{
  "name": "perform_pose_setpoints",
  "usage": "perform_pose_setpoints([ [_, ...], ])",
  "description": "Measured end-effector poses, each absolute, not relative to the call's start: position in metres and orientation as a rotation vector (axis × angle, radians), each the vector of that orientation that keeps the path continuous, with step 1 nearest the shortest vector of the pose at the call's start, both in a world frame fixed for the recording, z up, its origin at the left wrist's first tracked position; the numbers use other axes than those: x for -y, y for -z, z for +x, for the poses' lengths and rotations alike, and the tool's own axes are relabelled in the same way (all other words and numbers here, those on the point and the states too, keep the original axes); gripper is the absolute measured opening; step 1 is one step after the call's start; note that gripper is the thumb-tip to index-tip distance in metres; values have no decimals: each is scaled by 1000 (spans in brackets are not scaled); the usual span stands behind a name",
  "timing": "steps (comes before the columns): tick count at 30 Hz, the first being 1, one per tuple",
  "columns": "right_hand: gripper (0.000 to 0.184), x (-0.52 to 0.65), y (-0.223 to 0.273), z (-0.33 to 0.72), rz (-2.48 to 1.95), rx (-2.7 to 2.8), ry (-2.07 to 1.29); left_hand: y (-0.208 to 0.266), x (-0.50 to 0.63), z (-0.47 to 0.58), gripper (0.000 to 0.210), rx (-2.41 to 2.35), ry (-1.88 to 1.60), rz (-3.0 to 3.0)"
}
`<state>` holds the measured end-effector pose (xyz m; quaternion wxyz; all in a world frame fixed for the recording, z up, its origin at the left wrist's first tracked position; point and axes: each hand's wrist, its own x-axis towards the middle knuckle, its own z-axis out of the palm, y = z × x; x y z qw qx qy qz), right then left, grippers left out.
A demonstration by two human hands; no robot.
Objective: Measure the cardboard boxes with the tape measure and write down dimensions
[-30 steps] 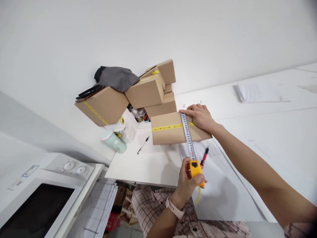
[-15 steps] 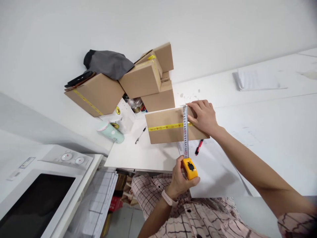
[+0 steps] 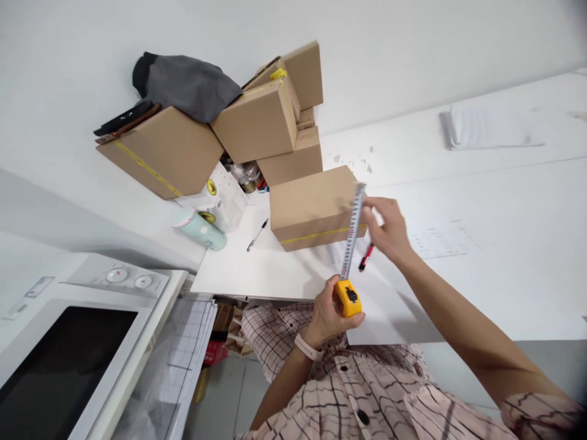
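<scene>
My left hand (image 3: 326, 315) is wrapped round the yellow case of a tape measure (image 3: 347, 298), close to the table's front edge. Its blade (image 3: 352, 235) is drawn out and slants away from me, passing in front of a brown cardboard box (image 3: 316, 201). The box rests on the table, its top and a yellow-printed side strip in sight. With bent fingers, my right hand (image 3: 389, 229) pinches at the blade's right edge near the far end; the exact contact is blurred. A red and black marker (image 3: 365, 257) lies under the right hand on printed paper.
Several cardboard boxes (image 3: 257, 122) are stacked at the back left, a grey cloth (image 3: 192, 85) over them. A mint-green tumbler (image 3: 202, 229) lies tilted beside a white bag (image 3: 224, 201). A pen (image 3: 257, 235) is left of the box. The microwave (image 3: 77, 342) stands at far left.
The box has tipped so that its top now shows. My right hand has come off the box toward me and right, and the blade leans right. My left hand keeps its hold.
</scene>
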<state>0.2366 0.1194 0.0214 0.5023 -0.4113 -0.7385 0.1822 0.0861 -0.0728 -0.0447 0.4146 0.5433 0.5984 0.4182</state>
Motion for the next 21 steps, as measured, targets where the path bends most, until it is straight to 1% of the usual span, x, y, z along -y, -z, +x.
perform_pose_setpoints([
  [3, 49, -107, -50, 257, -878, 1403, -791, 39, 79, 84, 84, -1499, -943, 1610],
  [5, 42, -98, -64, 272, -794, 1313, -861, 36, 82, 82, 85, -1461, -860, 1704],
  [8, 28, -82, -67, 288, -788, 1305, -802, 36, 86, 80, 87, -1433, -779, 1712],
  [11, 25, -61, -48, 290, -870, 1371, -841, 38, 86, 80, 101, -1420, -793, 1621],
  [14, 31, -37, -19, 280, -979, 1554, -952, 38, 83, 83, 113, -1366, -906, 1531],
  [16, 33, -25, 0, 272, -976, 1703, -1039, 36, 80, 86, 114, -1330, -967, 1518],
  [18, 34, -21, 16, 267, -976, 1843, -1055, 33, 76, 86, 113, -1344, -981, 1520],
  [21, 36, -34, 34, 265, -1213, 1936, -865, 29, 71, 82, 112, -1436, -990, 1527],
])
